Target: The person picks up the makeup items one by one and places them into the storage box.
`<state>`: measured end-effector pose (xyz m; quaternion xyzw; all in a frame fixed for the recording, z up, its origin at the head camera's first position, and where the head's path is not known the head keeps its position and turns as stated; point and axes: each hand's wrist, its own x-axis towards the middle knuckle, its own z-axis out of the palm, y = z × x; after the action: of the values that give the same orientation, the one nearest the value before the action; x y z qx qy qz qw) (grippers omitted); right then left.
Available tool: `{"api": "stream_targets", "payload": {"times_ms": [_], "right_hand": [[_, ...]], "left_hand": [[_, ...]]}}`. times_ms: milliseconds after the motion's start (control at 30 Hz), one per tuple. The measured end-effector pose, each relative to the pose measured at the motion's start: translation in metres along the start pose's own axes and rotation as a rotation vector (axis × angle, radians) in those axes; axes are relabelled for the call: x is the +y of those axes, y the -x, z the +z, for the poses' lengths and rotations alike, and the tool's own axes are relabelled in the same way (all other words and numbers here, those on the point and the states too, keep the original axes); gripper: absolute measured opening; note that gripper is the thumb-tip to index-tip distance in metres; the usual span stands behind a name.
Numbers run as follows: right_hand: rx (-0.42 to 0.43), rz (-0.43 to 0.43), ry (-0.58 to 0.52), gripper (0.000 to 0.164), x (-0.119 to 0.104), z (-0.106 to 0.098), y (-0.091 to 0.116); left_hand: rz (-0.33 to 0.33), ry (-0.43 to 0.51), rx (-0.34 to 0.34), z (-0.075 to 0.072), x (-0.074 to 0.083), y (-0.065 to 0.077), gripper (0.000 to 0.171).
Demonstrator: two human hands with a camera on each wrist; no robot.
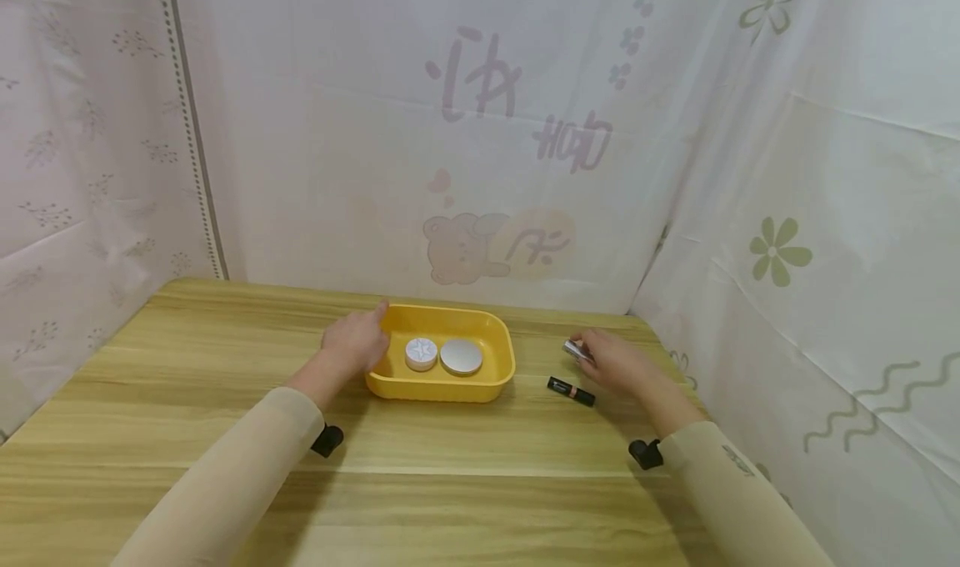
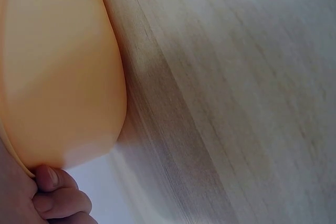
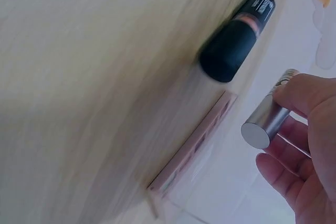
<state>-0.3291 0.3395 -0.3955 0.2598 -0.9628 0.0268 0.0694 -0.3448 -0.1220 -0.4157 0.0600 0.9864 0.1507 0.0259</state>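
Observation:
A yellow plastic basket (image 1: pixel 450 390) stands near the back of the table. My left hand (image 1: pixel 358 340) grips its left rim, with curled fingers (image 2: pixel 63 198) under the edge in the left wrist view. Inside lie a round white container with a star on its lid (image 1: pixel 421 352) and a flat silver round case (image 1: pixel 461 356). To the right of the basket, my right hand (image 1: pixel 618 358) pinches a silver lipstick tube (image 3: pixel 268 119) between thumb and fingers, raised off the table. Just in front of that hand lies a black lipstick tube with a copper band (image 1: pixel 572 391).
A flat pinkish case (image 3: pixel 191 142) lies close to the right hand in the right wrist view. The wood-grain table (image 1: pixel 450 500) is bounded by a printed white curtain (image 1: pixel 337 175) at the back and sides.

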Motion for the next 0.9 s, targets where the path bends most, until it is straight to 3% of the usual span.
{"api": "stream_targets", "payload": {"times_ms": [167,467,700,900], "right_hand": [[0.01,0.009,-0.011,0.04,-0.009,-0.002,-0.01],[0.027,-0.013,-0.08,0.035,-0.035,-0.009,-0.034],[0.041,-0.039,-0.07,0.038,-0.057,-0.014,-0.05],[0.019,-0.043,-0.103,0.038,-0.073,-0.022,-0.064]], "left_hand": [[-0.001,0.001,-0.001,0.0,0.001,0.0,0.068],[0.005,0.0,0.001,0.0,0.0,0.001,0.069],[0.01,0.0,0.005,0.0,0.0,0.001,0.069],[0.017,-0.007,0.014,0.0,0.0,0.001,0.069]]}}
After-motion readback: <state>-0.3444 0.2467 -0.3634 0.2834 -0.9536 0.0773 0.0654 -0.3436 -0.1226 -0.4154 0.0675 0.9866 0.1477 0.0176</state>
